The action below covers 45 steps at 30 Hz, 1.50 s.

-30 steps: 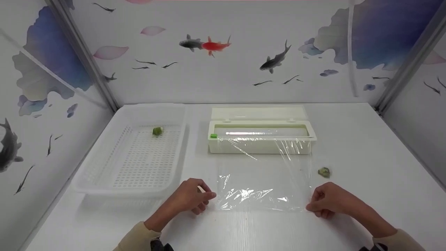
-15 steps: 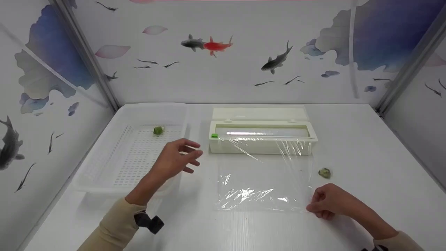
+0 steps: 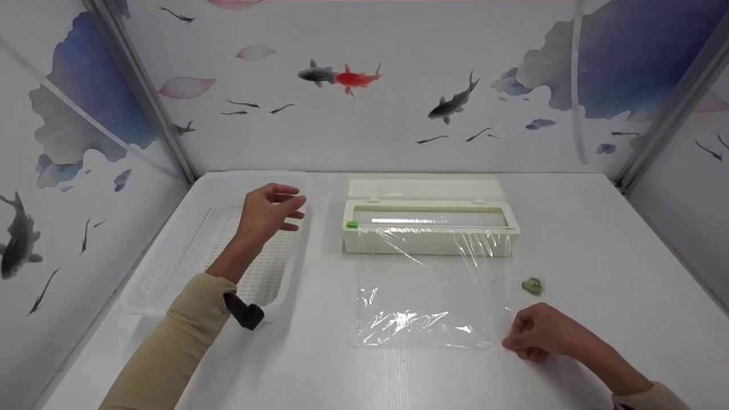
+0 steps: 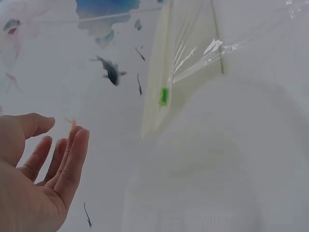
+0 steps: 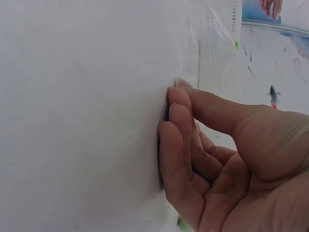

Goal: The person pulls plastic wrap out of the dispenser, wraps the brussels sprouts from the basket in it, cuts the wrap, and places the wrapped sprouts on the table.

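Observation:
In the head view my left hand [image 3: 266,213] hovers above the far part of a white plastic basket [image 3: 162,310], fingers relaxed and parted. The left wrist view shows nothing between the thumb and fingers of that hand [image 4: 46,174]. My right hand [image 3: 541,335] pinches the near right corner of a sheet of plastic wrap [image 3: 433,299]. The clear sheet lies on the table, drawn out from a cream wrap dispenser [image 3: 421,245] whose lid stands open. Just beyond my right hand sits a small greenish lump [image 3: 532,286], too small to identify.
A green slider [image 3: 352,224] sits at the left end of the dispenser's front edge. Printed walls [image 3: 364,131] with painted fish enclose the white table [image 3: 615,256] at the back and sides. The basket takes up the table's left part.
My left hand has let go of the wrap's near left corner and moved up and left over the basket, covering the green lump seen inside it earlier. The right hand stays at its corner.

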Each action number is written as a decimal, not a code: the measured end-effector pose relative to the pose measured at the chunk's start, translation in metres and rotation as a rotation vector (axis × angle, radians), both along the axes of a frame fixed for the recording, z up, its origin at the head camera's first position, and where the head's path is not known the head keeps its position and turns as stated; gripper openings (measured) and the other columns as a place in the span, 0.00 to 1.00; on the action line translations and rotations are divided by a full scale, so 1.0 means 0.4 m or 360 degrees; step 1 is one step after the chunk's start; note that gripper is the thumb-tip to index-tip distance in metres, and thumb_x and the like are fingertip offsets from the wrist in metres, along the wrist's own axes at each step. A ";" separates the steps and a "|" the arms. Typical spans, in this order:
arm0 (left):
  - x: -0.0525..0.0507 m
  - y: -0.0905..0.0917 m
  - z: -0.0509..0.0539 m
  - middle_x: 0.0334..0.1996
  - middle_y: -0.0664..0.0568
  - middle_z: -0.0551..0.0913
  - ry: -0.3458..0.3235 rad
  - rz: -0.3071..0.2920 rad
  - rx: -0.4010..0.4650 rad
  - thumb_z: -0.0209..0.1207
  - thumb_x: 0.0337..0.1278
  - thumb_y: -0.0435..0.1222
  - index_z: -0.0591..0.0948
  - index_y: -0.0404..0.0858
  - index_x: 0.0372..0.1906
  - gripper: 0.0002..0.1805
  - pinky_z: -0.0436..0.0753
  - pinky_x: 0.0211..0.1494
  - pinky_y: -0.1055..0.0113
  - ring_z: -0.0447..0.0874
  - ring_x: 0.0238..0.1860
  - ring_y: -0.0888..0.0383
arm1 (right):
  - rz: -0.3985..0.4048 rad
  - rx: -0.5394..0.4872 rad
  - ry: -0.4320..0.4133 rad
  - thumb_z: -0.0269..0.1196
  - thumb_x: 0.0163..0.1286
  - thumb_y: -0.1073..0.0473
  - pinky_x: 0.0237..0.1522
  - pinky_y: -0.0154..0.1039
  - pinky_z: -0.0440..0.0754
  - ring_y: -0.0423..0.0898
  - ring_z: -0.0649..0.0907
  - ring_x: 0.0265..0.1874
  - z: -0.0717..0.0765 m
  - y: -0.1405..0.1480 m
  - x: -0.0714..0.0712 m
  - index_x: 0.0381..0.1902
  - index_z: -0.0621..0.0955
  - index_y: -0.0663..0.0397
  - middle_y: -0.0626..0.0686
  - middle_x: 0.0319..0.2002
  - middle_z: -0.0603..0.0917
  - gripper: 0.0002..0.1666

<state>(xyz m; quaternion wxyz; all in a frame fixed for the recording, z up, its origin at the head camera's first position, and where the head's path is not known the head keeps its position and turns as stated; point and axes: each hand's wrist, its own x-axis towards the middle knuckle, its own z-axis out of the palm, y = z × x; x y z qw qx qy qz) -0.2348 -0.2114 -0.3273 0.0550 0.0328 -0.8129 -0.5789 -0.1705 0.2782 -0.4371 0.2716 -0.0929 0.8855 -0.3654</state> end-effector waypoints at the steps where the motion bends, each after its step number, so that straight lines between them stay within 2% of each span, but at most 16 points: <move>1: -0.012 -0.006 0.000 0.53 0.41 0.83 0.0008 0.0023 0.0021 0.63 0.66 0.42 0.78 0.35 0.60 0.22 0.91 0.41 0.65 0.90 0.41 0.56 | -0.0011 0.0017 0.0000 0.73 0.62 0.54 0.24 0.34 0.81 0.40 0.80 0.20 0.001 -0.001 0.001 0.27 0.80 0.59 0.48 0.19 0.83 0.15; 7: -0.077 -0.055 -0.003 0.50 0.46 0.82 0.0058 0.0170 0.0130 0.63 0.66 0.41 0.77 0.36 0.60 0.22 0.90 0.41 0.68 0.89 0.40 0.60 | -0.0032 0.0078 0.0000 0.73 0.61 0.54 0.24 0.34 0.82 0.40 0.81 0.20 0.003 -0.007 0.002 0.27 0.81 0.58 0.48 0.19 0.83 0.15; 12: -0.125 -0.092 -0.010 0.46 0.52 0.80 0.0185 0.0304 0.0193 0.63 0.66 0.41 0.78 0.37 0.60 0.21 0.90 0.39 0.70 0.87 0.40 0.62 | -0.0034 0.0073 -0.0009 0.73 0.61 0.54 0.25 0.35 0.82 0.40 0.81 0.20 0.001 -0.007 0.004 0.27 0.81 0.58 0.47 0.19 0.83 0.15; 16: -0.153 -0.123 -0.022 0.44 0.55 0.79 0.0296 0.0406 0.0294 0.64 0.65 0.40 0.78 0.37 0.59 0.21 0.89 0.36 0.72 0.86 0.40 0.62 | -0.0050 0.0064 -0.0032 0.73 0.61 0.54 0.25 0.35 0.82 0.40 0.80 0.20 -0.001 -0.008 0.006 0.27 0.80 0.58 0.47 0.19 0.83 0.15; 20: -0.171 -0.151 -0.043 0.43 0.57 0.79 0.0327 0.0490 0.0406 0.65 0.63 0.38 0.79 0.37 0.58 0.20 0.89 0.35 0.71 0.85 0.40 0.62 | -0.0050 0.0054 -0.0031 0.73 0.61 0.54 0.25 0.35 0.82 0.40 0.80 0.20 -0.001 -0.010 0.008 0.27 0.81 0.59 0.47 0.19 0.82 0.15; 27: -0.178 -0.173 -0.082 0.42 0.57 0.79 0.0297 0.0662 0.0593 0.65 0.62 0.35 0.81 0.39 0.52 0.14 0.88 0.34 0.70 0.84 0.42 0.59 | -0.0026 -0.0001 -0.0012 0.73 0.62 0.54 0.25 0.35 0.82 0.40 0.80 0.20 -0.001 -0.011 0.006 0.28 0.80 0.59 0.47 0.19 0.82 0.15; 33: -0.160 -0.159 -0.087 0.44 0.56 0.80 0.0213 0.0650 0.0809 0.64 0.63 0.33 0.79 0.37 0.57 0.18 0.89 0.42 0.65 0.82 0.45 0.61 | -0.0027 -0.0001 0.0005 0.73 0.62 0.54 0.25 0.36 0.83 0.41 0.80 0.21 -0.007 -0.005 0.009 0.28 0.80 0.60 0.48 0.19 0.82 0.16; 39: -0.160 -0.175 -0.112 0.44 0.55 0.80 0.0175 0.0700 0.0984 0.64 0.62 0.30 0.75 0.33 0.64 0.25 0.90 0.44 0.66 0.82 0.49 0.59 | -0.0044 0.0020 0.0015 0.73 0.61 0.52 0.25 0.35 0.82 0.41 0.81 0.21 -0.007 -0.004 0.008 0.28 0.81 0.58 0.47 0.19 0.82 0.16; 45: -0.147 -0.184 -0.148 0.46 0.56 0.76 0.0045 0.0743 0.1026 0.61 0.65 0.28 0.71 0.34 0.69 0.28 0.89 0.49 0.68 0.80 0.50 0.62 | -0.0040 0.0002 0.0018 0.73 0.61 0.53 0.25 0.35 0.82 0.41 0.81 0.21 -0.003 0.000 0.010 0.28 0.80 0.59 0.47 0.19 0.83 0.16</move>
